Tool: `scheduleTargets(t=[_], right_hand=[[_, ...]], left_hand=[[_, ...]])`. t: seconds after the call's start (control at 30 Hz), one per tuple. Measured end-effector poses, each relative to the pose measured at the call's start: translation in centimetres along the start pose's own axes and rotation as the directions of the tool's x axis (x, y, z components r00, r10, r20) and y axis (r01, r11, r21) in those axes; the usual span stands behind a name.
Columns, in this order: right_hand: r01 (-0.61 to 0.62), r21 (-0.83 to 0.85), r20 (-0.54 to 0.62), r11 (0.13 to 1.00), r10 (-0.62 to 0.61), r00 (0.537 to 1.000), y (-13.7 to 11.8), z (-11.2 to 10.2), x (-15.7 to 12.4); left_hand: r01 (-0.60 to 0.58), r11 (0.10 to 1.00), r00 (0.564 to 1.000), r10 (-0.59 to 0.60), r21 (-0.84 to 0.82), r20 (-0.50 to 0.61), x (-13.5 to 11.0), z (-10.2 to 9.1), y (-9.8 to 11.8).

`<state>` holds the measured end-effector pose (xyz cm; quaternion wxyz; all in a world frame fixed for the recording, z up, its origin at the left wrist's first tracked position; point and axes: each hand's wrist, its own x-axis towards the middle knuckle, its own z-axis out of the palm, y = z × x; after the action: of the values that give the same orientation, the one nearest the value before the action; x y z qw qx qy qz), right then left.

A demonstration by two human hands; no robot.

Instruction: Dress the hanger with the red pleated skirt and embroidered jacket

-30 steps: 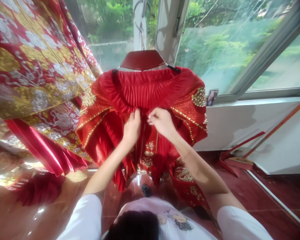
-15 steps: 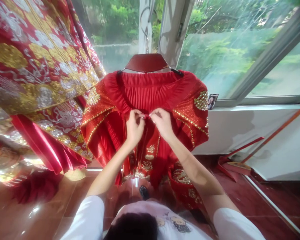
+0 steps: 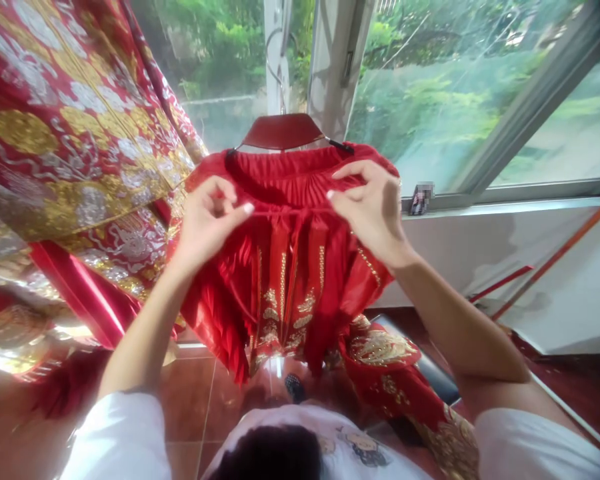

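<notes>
A red pleated garment with gold embroidery [image 3: 295,267] hangs in front of me from a hanger [image 3: 283,131] with a brown-red top piece. Across its gathered waistband or neckline, I cannot tell which, a thin red cord [image 3: 265,213] stretches nearly level. My left hand [image 3: 205,217] pinches the cord at the left, thumb pointing inward. On the opposite side my right hand [image 3: 375,207] pinches it between thumb and fingers, its other fingers curled above the fabric. Near the middle the cord is gathered against the cloth, where a knot may sit.
Red, gold and silver sequinned costumes [image 3: 80,120] hang close at the left. Behind are a window frame [image 3: 330,73] and a small photo-like item [image 3: 421,199] on the sill. An orange-red pole [image 3: 560,253] leans at the right above the tiled floor [image 3: 187,400].
My hands have moved apart from close together at the centre, drawing the red cord out sideways between them. The garment's top edge has bunched inward.
</notes>
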<state>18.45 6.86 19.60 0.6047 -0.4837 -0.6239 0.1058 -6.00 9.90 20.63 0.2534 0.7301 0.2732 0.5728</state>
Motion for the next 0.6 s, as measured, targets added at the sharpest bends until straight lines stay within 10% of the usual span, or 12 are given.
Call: scheduleTargets(t=[0.13, 0.23, 0.33, 0.5, 0.6], right_hand=[[0.034, -0.121, -0.005, 0.992, -0.035, 0.999, 1.3, -1.6, 1.7], [0.082, -0.191, 0.139, 0.978, -0.056, 0.989, 1.7, -1.7, 1.9], [0.118, -0.217, 0.325, 0.969, -0.043, 0.945, 1.1, -1.8, 1.6], [0.101, -0.064, 0.700, 0.993, -0.027, 0.713, 0.2, -1.6, 1.8], [0.048, 0.118, 0.672, 0.992, -0.115, 0.732, -0.1, -0.8, 1.8]], left_hand=[[0.006, 1.000, 0.995, -0.008, -0.022, -0.095, 0.9, -2.2, -0.6], [0.098, 0.988, 0.990, -0.084, -0.122, 0.114, 0.8, -3.0, -1.1], [0.022, 0.988, 0.960, -0.064, 0.155, 0.272, 0.4, -3.3, -0.2], [-0.195, 0.620, 0.977, 0.190, 0.760, 0.096, -0.2, -1.1, 1.8], [-0.180, 0.610, 0.942, 0.333, 0.772, -0.044, 0.4, 1.3, 1.2]])
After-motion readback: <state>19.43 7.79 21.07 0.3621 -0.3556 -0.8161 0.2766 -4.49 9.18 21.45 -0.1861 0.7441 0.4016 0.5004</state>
